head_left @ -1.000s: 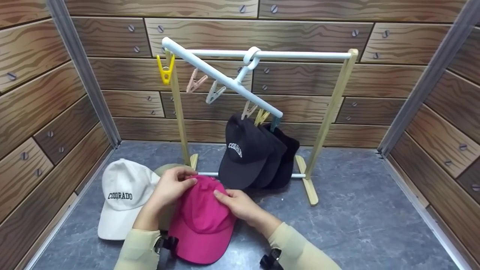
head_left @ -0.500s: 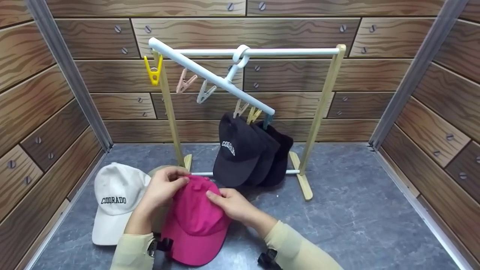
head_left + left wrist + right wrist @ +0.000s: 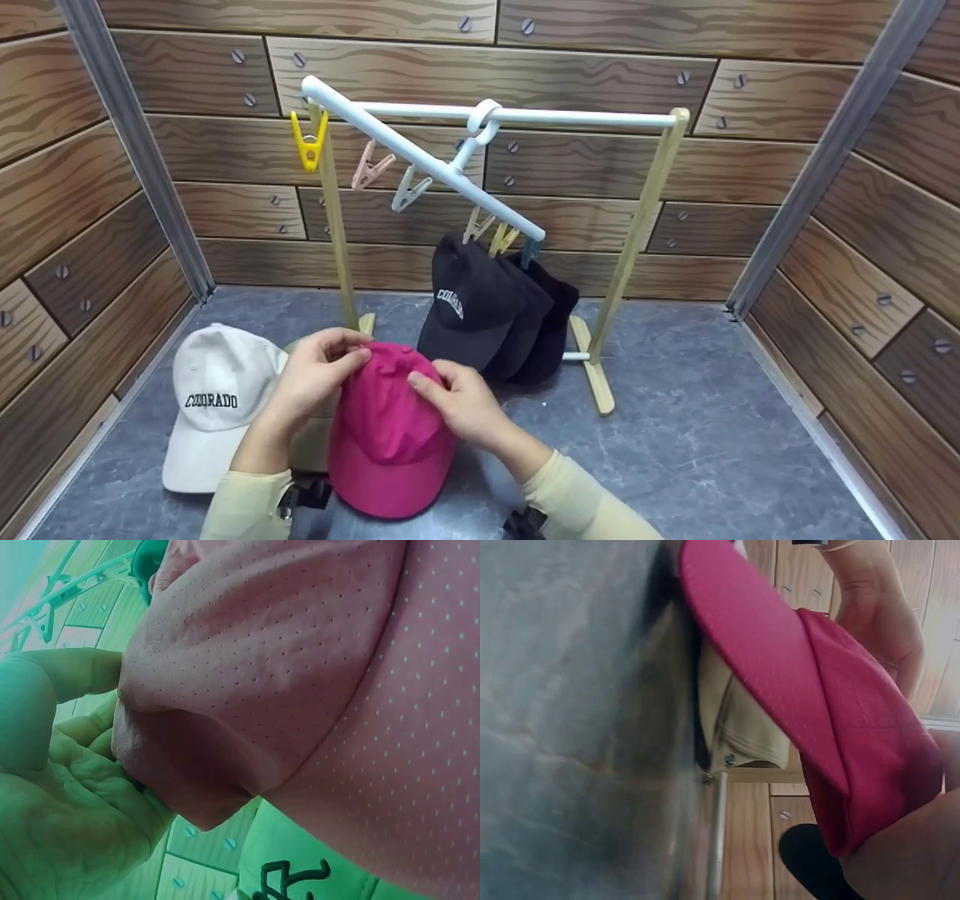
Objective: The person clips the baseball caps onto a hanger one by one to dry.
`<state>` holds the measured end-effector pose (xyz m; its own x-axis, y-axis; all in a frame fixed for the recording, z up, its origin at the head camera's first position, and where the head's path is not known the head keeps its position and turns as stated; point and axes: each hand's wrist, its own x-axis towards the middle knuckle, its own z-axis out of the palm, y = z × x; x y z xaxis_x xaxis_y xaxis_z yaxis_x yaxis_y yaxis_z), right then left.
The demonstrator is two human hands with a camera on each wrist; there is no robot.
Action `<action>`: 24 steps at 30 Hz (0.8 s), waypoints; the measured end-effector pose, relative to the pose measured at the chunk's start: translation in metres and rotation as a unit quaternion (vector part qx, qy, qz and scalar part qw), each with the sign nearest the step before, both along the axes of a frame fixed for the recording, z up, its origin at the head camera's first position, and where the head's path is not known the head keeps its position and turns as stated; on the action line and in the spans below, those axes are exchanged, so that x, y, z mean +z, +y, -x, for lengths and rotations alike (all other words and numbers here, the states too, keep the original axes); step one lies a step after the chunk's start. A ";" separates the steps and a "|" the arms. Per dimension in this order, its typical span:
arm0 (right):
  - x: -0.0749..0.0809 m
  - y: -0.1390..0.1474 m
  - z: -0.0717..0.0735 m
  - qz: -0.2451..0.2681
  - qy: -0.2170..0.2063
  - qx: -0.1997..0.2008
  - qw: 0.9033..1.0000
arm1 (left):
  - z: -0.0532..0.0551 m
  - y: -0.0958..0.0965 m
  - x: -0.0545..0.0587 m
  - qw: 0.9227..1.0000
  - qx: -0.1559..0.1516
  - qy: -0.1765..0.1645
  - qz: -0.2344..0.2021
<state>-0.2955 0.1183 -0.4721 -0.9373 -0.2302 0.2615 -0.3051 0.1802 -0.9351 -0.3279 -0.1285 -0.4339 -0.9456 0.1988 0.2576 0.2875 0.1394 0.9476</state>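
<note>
In the head view both hands hold a magenta baseball cap (image 3: 394,427), crown up and brim toward me. My left hand (image 3: 307,379) pinches the back edge of its crown between thumb and fingers. On the other side, my right hand (image 3: 469,405) grips the crown's right edge, thumb on top. From the left wrist, the cap's perforated fabric (image 3: 262,652) fills most of the view beside the left thumb (image 3: 82,673). The right wrist view shows the brim (image 3: 757,637) tilted over a khaki cap (image 3: 746,724), which is mostly hidden in the head view.
A white COLORADO cap (image 3: 214,390) lies at the left. Behind stands a wooden rack (image 3: 634,232) with a pale blue hanger (image 3: 405,150). Several black caps (image 3: 472,307) hang from its right-hand clips; a yellow clip (image 3: 309,142), a pink clip (image 3: 371,166) and a white clip (image 3: 411,189) hang without caps.
The magenta cap has risen slightly off toward the rack, both hands keeping their hold on it. The head view has shifted a little; the rack and the other caps stay put.
</note>
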 end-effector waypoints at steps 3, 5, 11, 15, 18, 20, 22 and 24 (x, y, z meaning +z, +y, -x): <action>0.008 0.002 0.001 -0.014 0.020 -0.013 1.000 | 0.000 0.001 0.002 1.000 -0.004 0.006 0.002; 0.013 0.004 0.002 -0.023 0.032 -0.019 0.999 | 0.000 0.002 0.003 1.000 -0.006 0.010 0.002; 0.030 0.010 0.005 -0.057 0.062 -0.029 0.996 | -0.001 0.004 0.005 1.000 0.000 0.018 0.000; 0.038 0.014 0.008 -0.077 0.079 -0.037 0.993 | -0.001 0.009 0.008 1.000 0.005 0.022 -0.014; 0.044 0.016 0.010 -0.084 0.090 -0.039 0.992 | -0.001 0.013 0.011 0.999 0.008 0.027 -0.026; 0.048 0.017 0.011 -0.085 0.096 -0.039 0.991 | -0.001 0.015 0.012 0.999 0.009 0.030 -0.034; 0.050 0.019 0.012 -0.085 0.100 -0.040 0.990 | -0.001 0.017 0.013 0.999 0.008 0.032 -0.040; 0.053 0.020 0.012 -0.086 0.102 -0.040 0.990 | -0.001 0.018 0.013 0.998 0.007 0.033 -0.046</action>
